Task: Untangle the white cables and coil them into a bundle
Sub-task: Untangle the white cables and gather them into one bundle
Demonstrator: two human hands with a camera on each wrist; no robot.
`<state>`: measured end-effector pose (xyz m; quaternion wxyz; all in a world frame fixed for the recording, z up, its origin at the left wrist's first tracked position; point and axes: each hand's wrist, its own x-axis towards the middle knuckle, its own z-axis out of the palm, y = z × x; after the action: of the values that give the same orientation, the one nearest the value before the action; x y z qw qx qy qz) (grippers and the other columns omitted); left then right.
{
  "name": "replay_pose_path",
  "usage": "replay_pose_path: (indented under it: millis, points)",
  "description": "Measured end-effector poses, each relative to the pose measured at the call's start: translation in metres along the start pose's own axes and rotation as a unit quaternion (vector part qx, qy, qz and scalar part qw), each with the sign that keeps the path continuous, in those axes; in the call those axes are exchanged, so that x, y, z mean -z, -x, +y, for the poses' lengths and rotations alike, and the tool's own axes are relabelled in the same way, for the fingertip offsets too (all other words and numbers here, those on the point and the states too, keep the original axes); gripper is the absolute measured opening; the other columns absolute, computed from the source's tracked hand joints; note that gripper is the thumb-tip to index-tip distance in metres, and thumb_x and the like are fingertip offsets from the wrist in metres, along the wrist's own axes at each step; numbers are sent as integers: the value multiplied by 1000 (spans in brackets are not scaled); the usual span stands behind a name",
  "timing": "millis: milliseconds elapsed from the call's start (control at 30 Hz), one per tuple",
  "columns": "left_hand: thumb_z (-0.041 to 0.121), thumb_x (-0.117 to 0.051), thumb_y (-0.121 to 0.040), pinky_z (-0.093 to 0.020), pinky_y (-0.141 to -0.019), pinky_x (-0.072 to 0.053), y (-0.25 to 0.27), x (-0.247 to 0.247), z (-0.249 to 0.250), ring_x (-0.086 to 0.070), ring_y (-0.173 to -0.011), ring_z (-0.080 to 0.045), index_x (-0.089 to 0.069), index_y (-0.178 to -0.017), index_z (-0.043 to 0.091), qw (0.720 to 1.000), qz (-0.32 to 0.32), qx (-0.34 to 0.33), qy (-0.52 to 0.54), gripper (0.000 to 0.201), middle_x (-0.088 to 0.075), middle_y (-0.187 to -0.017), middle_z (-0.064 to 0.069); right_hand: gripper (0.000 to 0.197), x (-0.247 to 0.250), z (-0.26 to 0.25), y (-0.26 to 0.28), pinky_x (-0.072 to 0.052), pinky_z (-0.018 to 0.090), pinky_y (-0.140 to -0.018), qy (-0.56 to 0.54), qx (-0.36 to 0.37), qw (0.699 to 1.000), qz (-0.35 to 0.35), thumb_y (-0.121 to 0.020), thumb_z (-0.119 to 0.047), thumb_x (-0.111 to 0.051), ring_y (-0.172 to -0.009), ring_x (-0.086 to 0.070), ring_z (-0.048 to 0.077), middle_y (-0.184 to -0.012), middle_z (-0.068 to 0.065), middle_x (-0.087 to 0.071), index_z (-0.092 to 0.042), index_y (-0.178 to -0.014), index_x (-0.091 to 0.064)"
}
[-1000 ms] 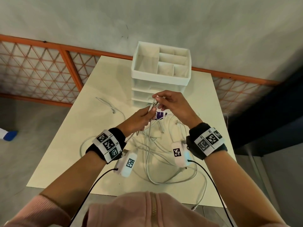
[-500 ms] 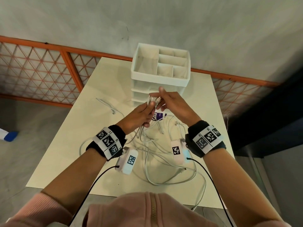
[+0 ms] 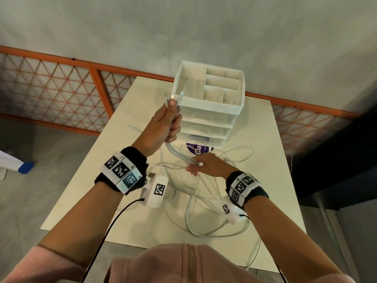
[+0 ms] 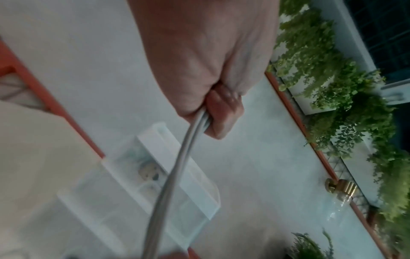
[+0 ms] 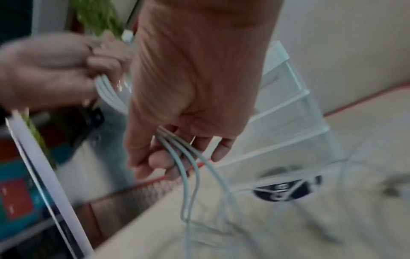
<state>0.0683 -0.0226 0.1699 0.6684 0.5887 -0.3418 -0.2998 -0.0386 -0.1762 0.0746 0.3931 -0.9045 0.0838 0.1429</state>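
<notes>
My left hand [image 3: 172,123] is raised in front of the organizer and grips several white cables [image 3: 179,154] in a fist. Their connector ends [image 3: 173,97] stick out above the thumb. In the left wrist view the fist [image 4: 213,105] closes round the strands [image 4: 177,166] running down. From there the cables slope down to my right hand [image 3: 204,167], held low over the table. The right wrist view shows three strands [image 5: 188,168] passing between the right hand's [image 5: 177,154] loosely curled fingers. The remaining cable lies in tangled loops [image 3: 204,211] on the table.
A white drawer organizer [image 3: 212,107] with open top compartments stands at the back of the cream table [image 3: 102,190]. A purple-labelled item [image 3: 196,149] lies before it. One loose cable [image 3: 134,129] lies left; another [image 3: 255,254] hangs over the front right edge. An orange lattice fence [image 3: 61,92] runs behind.
My left hand has lifted the cable ends up to the organizer's rim. My right hand has left the ends and slid down along the strands toward the table.
</notes>
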Motion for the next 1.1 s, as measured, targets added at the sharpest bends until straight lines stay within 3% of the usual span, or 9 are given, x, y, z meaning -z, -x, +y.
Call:
replay_pose_path:
  millis: [133, 267, 333, 433, 600, 733, 833, 933, 1100]
  points:
    - [43, -46, -95, -20, -42, -20, 9, 11, -9, -21, -42, -7, -39, -68, 18, 985, 11, 5, -172, 37, -26, -52, 11, 31, 22, 24, 7, -25, 28, -92, 80, -53, 995, 40, -88, -38, -61, -101, -55, 8, -104, 0, -69, -11, -101, -69]
    - [51, -76, -70, -23, -55, -30, 10, 14, -35, -34, -51, -9, -61, -98, 26, 921, -63, 77, -376, 41, -46, -61, 4, 14, 50, -6, 10, -40, 14, -73, 23, 37, 995, 95, -86, -26, -67, -70, -58, -11, -79, -5, -68, -13, -86, -70]
    - [44, -74, -76, -20, -51, -32, 9, 8, -40, -40, -48, -7, -61, -79, 30, 914, -60, 88, -392, 19, -47, -56, 5, 16, 66, -31, 16, -44, 14, -69, -6, 75, 991, 113, -83, -25, -71, -67, -60, -1, -75, -5, -67, -11, -88, -70]
    - [36, -61, -90, -13, -48, -34, 5, 2, -34, -45, -45, -4, -61, -65, 22, 922, 12, 23, -387, 28, -49, -53, 8, 14, 85, -55, 23, -49, 22, -64, -93, 115, 979, 137, -82, -14, -72, -62, -59, 19, -72, 4, -65, -7, -91, -64]
    - [20, -58, -93, -10, -55, -34, -3, 2, -7, -45, -57, -9, -57, -76, 12, 912, 122, -159, -357, 19, -51, -56, 1, 6, 83, -37, 15, -48, 22, -74, -49, 59, 994, 83, -91, -24, -61, -69, -62, 8, -74, -5, -65, -19, -87, -60]
    - [22, -57, -94, -7, -54, -34, -2, 1, -3, -45, -51, 0, -50, -80, 25, 908, 176, -180, -334, 16, -41, -50, 10, 21, 63, 8, 9, -44, 29, -85, -9, -36, 999, 40, -96, -29, -52, -90, -64, 17, -89, -2, -68, -13, -91, -65]
    - [23, -56, -95, -7, -52, -34, 2, 5, -11, -46, -51, -4, -55, -82, 18, 901, 217, -174, -332, 14, -45, -52, 11, 22, 58, 21, 14, -41, 28, -79, -23, -49, 998, 35, -90, -33, -61, -82, -60, 15, -85, 7, -68, -12, -83, -65]
    - [25, -55, -95, -17, -51, -31, 3, 18, -27, -44, -54, -15, -62, -82, 2, 892, 275, -117, -338, 28, -50, -56, -1, 23, 66, 23, 19, -38, 30, -74, -5, -48, 998, 37, -87, -36, -65, -79, -56, 16, -85, 14, -67, -13, -85, -67]
    - [29, -68, -86, -28, -67, -36, 4, 53, -60, -62, -87, -33, -69, -91, -5, 887, 240, 177, -352, 35, -62, -82, -17, 25, 82, 13, 28, -43, 31, -80, -83, -5, 994, 77, -90, -34, -60, -86, -69, 23, -86, 7, -72, -10, -87, -66]
